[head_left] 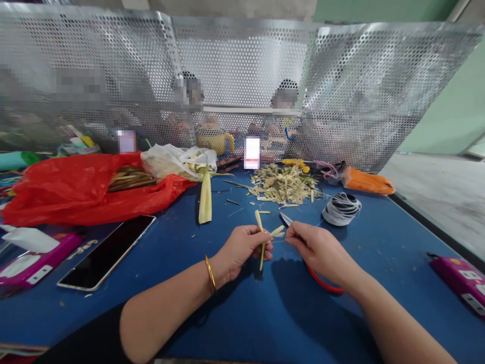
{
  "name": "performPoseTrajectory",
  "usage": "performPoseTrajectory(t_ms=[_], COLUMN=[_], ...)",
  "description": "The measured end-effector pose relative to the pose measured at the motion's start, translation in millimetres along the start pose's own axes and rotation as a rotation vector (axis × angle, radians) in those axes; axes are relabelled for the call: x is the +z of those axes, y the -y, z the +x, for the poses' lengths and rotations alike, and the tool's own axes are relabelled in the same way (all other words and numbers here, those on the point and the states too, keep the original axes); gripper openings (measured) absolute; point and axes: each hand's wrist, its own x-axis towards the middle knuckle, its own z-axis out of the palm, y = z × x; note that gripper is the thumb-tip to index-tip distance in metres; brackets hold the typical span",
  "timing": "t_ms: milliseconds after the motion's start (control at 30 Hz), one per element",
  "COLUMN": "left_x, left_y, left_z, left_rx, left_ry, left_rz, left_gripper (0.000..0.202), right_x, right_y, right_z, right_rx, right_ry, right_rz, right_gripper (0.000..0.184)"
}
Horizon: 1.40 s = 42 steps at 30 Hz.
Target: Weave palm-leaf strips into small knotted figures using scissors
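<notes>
My left hand pinches a thin pale-yellow leaf strip that stands nearly upright over the blue table. My right hand is closed on red-handled scissors, whose blades point up-left beside the strip's folded tip. A gold bangle sits on my left wrist. A thin thread seems to run between my fingers, too fine to be sure of.
A pile of leaf trimmings lies beyond my hands, with a spool of white thread to its right. A long leaf strip, a red plastic bag, a phone and pink cases surround the work spot. Perforated metal screens stand behind.
</notes>
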Motion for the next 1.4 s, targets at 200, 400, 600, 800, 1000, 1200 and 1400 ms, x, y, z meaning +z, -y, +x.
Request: performPoseTrajectory(t_ms=[200, 400, 600, 800, 1000, 1200, 1400], left_x=[2.3, -0.6, 1.1, 3.2, 2.1, -3.4, -4.5], left_y=[-2.3, -3.4, -10.2, -11.9, -12.1, 0.2, -3.6], left_z=[-6.2, -13.3, -18.6, -14.0, -9.7, -4.6, -13.5], left_rx=[0.045, 0.023, 0.073, 0.266, 0.407, 0.403, 0.238], left_ry=[0.100, 0.332, 0.385, 0.204, -0.090, -0.069, 0.409], left_rz=[0.174, 0.276, 0.153, 0.110, 0.325, 0.546, 0.467], left_gripper=[0.015, 0.016, 0.021, 0.022, 0.015, 0.010, 0.011], right_x=[2.4, 4.0, 9.1, 24.1, 35.5, 29.0, 9.1], right_y=[4.0, 0.6, -3.1, 3.1, 15.7, 17.2, 5.1], right_z=[-1.7, 2.2, 10.9, 13.0, 6.9, -1.6, 3.4], right_rx=[-0.192, -0.159, 0.110, 0.289, 0.206, -0.158, -0.039], right_ry=[-0.081, -0.050, -0.008, 0.019, -0.088, -0.198, -0.030], right_rz=[-0.195, 0.016, 0.554, 0.869, 0.617, 0.026, 0.274], right_gripper=[0.020, 0.017, 0.021, 0.021, 0.024, 0.021, 0.018])
